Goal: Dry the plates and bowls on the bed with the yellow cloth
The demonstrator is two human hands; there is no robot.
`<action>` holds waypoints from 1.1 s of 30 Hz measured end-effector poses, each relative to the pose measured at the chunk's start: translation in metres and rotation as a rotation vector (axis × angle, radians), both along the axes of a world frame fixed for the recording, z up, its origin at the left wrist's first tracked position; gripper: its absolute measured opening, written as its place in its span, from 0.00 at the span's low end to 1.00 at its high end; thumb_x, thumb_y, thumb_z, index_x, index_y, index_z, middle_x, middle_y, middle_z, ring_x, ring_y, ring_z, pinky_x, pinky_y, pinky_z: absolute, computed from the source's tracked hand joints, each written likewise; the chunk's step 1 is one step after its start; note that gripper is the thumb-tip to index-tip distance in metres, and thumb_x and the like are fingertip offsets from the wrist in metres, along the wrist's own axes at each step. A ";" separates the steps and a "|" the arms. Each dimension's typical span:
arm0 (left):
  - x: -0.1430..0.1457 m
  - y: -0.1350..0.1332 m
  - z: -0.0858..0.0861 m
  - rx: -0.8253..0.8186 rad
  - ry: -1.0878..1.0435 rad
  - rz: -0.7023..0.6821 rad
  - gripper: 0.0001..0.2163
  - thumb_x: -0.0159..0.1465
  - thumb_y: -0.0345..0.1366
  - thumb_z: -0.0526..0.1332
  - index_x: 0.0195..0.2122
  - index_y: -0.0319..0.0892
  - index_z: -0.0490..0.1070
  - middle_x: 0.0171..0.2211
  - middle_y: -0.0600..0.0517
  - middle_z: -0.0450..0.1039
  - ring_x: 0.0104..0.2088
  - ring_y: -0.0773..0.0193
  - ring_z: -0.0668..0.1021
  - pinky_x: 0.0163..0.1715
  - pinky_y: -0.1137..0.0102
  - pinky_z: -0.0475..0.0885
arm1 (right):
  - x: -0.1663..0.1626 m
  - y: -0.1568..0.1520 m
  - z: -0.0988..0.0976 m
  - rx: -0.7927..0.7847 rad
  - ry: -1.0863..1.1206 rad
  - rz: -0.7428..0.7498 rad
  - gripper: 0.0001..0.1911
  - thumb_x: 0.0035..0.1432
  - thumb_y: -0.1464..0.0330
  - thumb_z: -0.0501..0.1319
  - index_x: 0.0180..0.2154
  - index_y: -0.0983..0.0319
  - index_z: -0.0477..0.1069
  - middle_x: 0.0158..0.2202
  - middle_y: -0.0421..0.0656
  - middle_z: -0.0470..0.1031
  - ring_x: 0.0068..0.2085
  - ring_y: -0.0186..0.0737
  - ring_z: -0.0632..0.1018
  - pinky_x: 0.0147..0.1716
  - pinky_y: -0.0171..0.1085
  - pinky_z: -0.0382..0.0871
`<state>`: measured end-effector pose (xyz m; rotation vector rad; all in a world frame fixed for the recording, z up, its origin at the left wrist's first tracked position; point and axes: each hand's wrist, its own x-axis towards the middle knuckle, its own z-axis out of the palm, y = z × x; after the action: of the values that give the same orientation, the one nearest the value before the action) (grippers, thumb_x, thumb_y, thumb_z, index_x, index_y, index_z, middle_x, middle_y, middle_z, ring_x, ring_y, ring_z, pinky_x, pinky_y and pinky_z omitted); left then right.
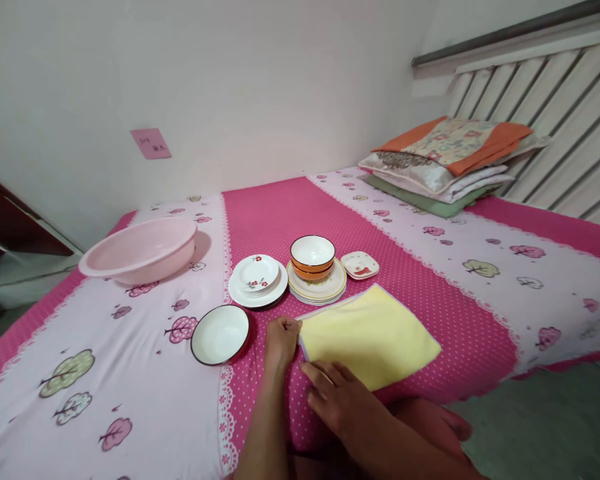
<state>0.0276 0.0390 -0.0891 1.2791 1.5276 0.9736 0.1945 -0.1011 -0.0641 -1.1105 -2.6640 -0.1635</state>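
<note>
A folded yellow cloth (370, 333) lies flat on the pink bedspread (430, 280) in front of me. My left hand (280, 343) is closed in a pinch on the cloth's left corner. My right hand (337, 393) rests with fingers stretched out on the cloth's near edge. Just left of my left hand sits a white bowl with a dark rim (220, 335). Behind the cloth stand a stack of white flowered plates (258, 280), orange bowls on a pile of plates (314, 260) and a small square dish (360, 265).
A pink plastic basin (140, 250) sits at the back left of the bed. Folded pillows and blankets (450, 163) are piled at the far right by a slatted headboard (555, 113). A white wall runs behind the bed.
</note>
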 end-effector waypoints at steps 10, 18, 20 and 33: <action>-0.003 -0.003 0.013 -0.019 -0.021 -0.052 0.15 0.70 0.42 0.67 0.29 0.40 0.71 0.25 0.59 0.69 0.24 0.69 0.73 0.27 0.72 0.72 | -0.001 -0.007 0.023 -0.008 -0.080 0.206 0.12 0.65 0.67 0.65 0.48 0.62 0.79 0.57 0.52 0.80 0.62 0.54 0.75 0.63 0.53 0.70; -0.013 -0.016 0.029 0.029 0.079 -0.022 0.15 0.64 0.39 0.68 0.24 0.42 0.68 0.21 0.59 0.67 0.23 0.68 0.69 0.26 0.71 0.65 | -0.010 -0.015 0.020 -0.011 -0.077 0.236 0.09 0.66 0.62 0.67 0.40 0.61 0.78 0.46 0.49 0.81 0.50 0.53 0.76 0.51 0.50 0.74; -0.017 -0.018 0.034 0.042 0.112 -0.003 0.12 0.60 0.36 0.68 0.22 0.44 0.67 0.20 0.58 0.68 0.23 0.67 0.69 0.25 0.71 0.61 | -0.015 -0.016 0.012 0.011 -0.053 0.243 0.09 0.67 0.61 0.67 0.39 0.61 0.78 0.44 0.48 0.81 0.48 0.51 0.76 0.47 0.46 0.74; -0.018 -0.024 0.061 0.212 0.368 0.138 0.03 0.58 0.32 0.64 0.31 0.44 0.70 0.25 0.52 0.71 0.29 0.56 0.75 0.33 0.65 0.67 | 0.021 0.011 0.041 -0.135 0.431 -0.074 0.28 0.72 0.69 0.58 0.71 0.64 0.60 0.69 0.55 0.69 0.70 0.49 0.67 0.68 0.50 0.67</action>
<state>0.0092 0.0148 -0.0277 1.5862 1.8512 1.0510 0.2155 -0.0896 -0.0228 -1.1340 -2.2773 0.2223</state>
